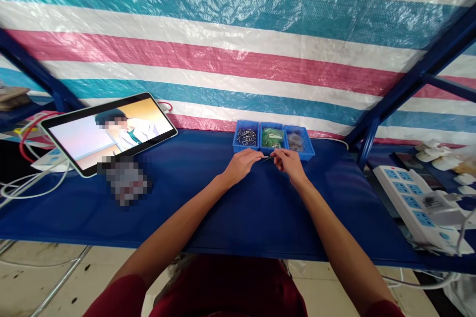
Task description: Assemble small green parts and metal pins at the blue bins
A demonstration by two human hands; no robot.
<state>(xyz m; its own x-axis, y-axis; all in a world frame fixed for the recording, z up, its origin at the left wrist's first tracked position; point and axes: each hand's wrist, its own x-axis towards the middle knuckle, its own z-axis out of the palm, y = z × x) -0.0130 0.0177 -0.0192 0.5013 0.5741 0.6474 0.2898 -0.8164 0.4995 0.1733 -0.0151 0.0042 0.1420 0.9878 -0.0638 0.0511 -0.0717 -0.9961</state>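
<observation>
My left hand and my right hand meet over the blue table, just in front of three small blue bins. Both are closed in a pinch on a thin dark metal part held between them. The left bin holds several metal pins. The middle bin holds green pieces. The right bin holds greyish small parts.
A tablet showing video leans at the left, a blurred object in front of it. White cables lie at far left. A white power strip sits at right. A striped tarp and blue frame bars stand behind.
</observation>
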